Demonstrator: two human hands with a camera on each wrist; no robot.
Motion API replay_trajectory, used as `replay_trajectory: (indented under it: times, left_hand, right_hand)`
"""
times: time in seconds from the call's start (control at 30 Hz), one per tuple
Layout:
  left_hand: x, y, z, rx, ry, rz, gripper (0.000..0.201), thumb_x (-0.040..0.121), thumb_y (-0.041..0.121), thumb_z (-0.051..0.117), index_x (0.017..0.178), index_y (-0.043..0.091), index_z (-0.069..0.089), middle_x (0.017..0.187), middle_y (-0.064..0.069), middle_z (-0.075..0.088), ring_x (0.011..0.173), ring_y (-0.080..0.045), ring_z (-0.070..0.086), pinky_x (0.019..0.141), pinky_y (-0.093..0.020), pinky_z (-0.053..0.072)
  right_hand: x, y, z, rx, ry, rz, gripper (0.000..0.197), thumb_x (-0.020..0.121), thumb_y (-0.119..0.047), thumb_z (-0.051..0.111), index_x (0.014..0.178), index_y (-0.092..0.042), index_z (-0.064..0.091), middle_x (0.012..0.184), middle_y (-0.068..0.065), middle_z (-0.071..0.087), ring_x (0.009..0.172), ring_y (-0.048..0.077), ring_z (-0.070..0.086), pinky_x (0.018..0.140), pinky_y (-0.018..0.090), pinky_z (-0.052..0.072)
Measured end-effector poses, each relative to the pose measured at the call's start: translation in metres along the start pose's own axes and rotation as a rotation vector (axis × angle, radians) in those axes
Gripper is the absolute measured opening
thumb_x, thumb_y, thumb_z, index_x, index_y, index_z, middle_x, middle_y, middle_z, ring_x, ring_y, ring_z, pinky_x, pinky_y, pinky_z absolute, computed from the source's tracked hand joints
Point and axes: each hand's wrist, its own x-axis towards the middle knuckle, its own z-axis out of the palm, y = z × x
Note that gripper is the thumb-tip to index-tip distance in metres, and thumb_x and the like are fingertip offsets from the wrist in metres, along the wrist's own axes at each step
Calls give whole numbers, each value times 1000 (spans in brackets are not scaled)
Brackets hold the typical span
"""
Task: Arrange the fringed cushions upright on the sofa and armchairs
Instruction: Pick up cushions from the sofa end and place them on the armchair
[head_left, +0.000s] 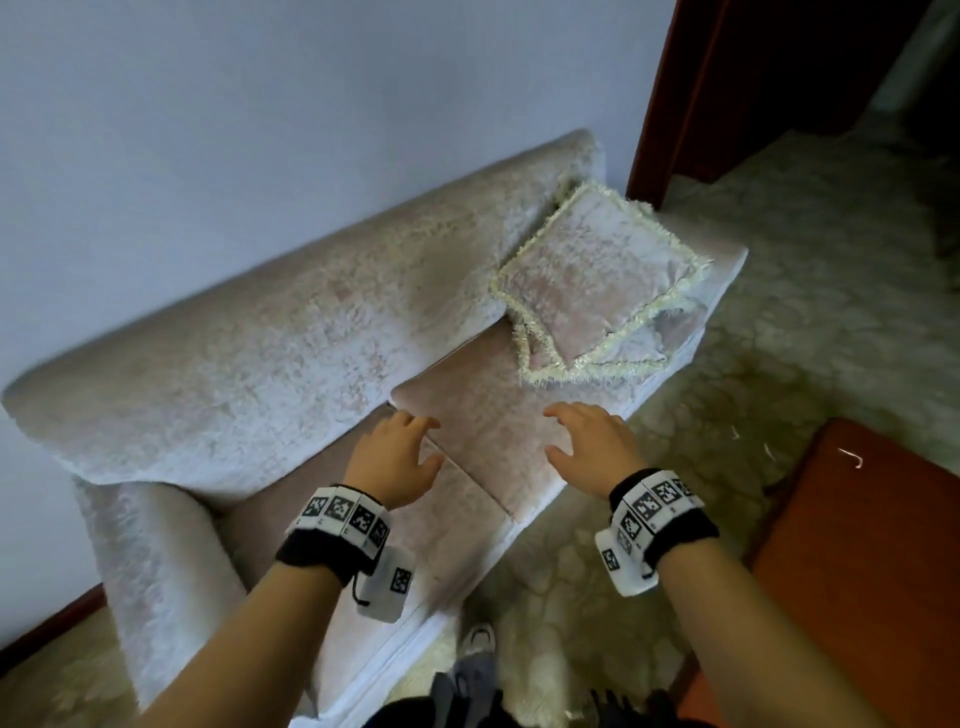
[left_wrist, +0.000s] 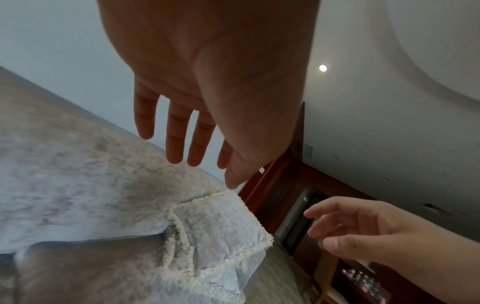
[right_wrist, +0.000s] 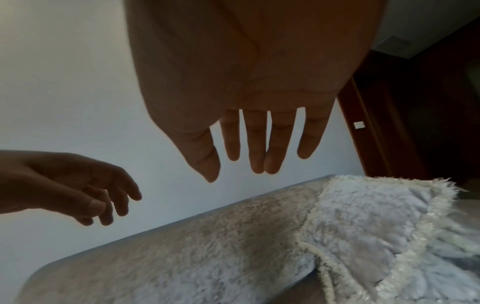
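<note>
Two pale pink cushions with cream fringes lie overlapped at the right end of the sofa (head_left: 270, 364). The upper cushion (head_left: 597, 265) leans tilted against the backrest, and the lower cushion (head_left: 634, 348) lies under it on the seat. Both my hands hover over the seat, short of the cushions and holding nothing. My left hand (head_left: 423, 439) has relaxed, spread fingers, and so does my right hand (head_left: 558, 431). The left wrist view shows the left hand (left_wrist: 202, 156) above the backrest, with a cushion (left_wrist: 221, 236) below. In the right wrist view the right hand (right_wrist: 241, 164) hangs left of a cushion (right_wrist: 363, 226).
A dark wooden door frame (head_left: 670, 104) stands just past the sofa's right end. An orange-brown piece of furniture (head_left: 857, 545) sits at my right on the patterned carpet (head_left: 779, 312). The sofa's left armrest (head_left: 156, 571) is near my left forearm. A wall runs behind the sofa.
</note>
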Motion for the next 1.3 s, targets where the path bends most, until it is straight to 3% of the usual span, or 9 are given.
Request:
replay_trajectory:
  times: [0.17, 0.3, 0.47, 0.67, 0.83, 0.93, 1.13, 1.3]
  left_hand:
    - [127, 40, 7, -52, -41, 152, 50, 88, 50, 54, 132, 30, 47, 125, 0, 54, 115, -21, 55, 90, -42, 50]
    - [219, 86, 8, -91, -61, 264, 49, 87, 50, 53, 131, 30, 47, 125, -1, 54, 115, -24, 55, 90, -45, 49]
    - [302, 144, 20, -120, -72, 301, 43, 87, 46, 55, 127, 30, 50, 123, -1, 56, 113, -27, 54, 89, -42, 47]
    - [402, 184, 54, -147, -86, 217, 44, 84, 47, 55, 125, 30, 51, 119, -2, 59, 107, -24, 58, 87, -40, 50]
    - [473, 198, 71, -156, -140, 38, 50, 81, 52, 52, 128, 33, 50, 120, 5, 59, 104, -17, 60, 88, -37, 50]
    - [513, 196, 80, -234, -150, -86, 46, 83, 49, 54, 126, 32, 50, 117, 5, 60, 102, -15, 60, 89, -39, 52]
    - [578, 170, 99, -269, -183, -252, 43, 85, 44, 56, 124, 28, 51, 117, 0, 59, 98, -17, 61, 87, -37, 53]
    - [654, 135, 128, -311, -223, -344, 48, 85, 42, 58, 128, 25, 49, 126, -6, 55, 106, -22, 60, 92, -38, 51]
  right_hand:
    - [50, 61, -40, -6, 59, 163, 47, 91, -39, 55, 136, -32, 44, 131, -5, 56, 115, 19, 54, 98, 37, 41]
    - [76, 111, -79, -31, 136, 282, 47, 90, -35, 57, 135, -28, 48, 131, -2, 57, 120, 21, 52, 100, 36, 39]
    - [99, 178, -109, -16, 167, 403, 48, 89, -38, 57, 135, -31, 48, 132, -6, 57, 120, 18, 51, 101, 38, 41]
    - [172, 269, -134, -22, 139, 398, 48, 87, -37, 58, 134, -31, 48, 131, -6, 57, 117, 18, 54, 99, 38, 43]
    - [255, 337, -155, 62, 51, 336, 44, 90, -34, 58, 132, -33, 48, 133, -7, 55, 112, 18, 56, 93, 36, 49]
    - [312, 373, -161, 88, -58, 281, 41, 91, -39, 56, 131, -39, 45, 132, -10, 54, 109, 16, 58, 89, 35, 51]
    - [431, 418, -170, -35, -214, 164, 43, 92, -36, 56, 133, -33, 44, 129, -5, 55, 110, 19, 57, 88, 33, 49]
    - [534, 440, -159, -151, -312, 95, 47, 91, -37, 54, 136, -30, 43, 132, -1, 55, 112, 23, 57, 89, 40, 51]
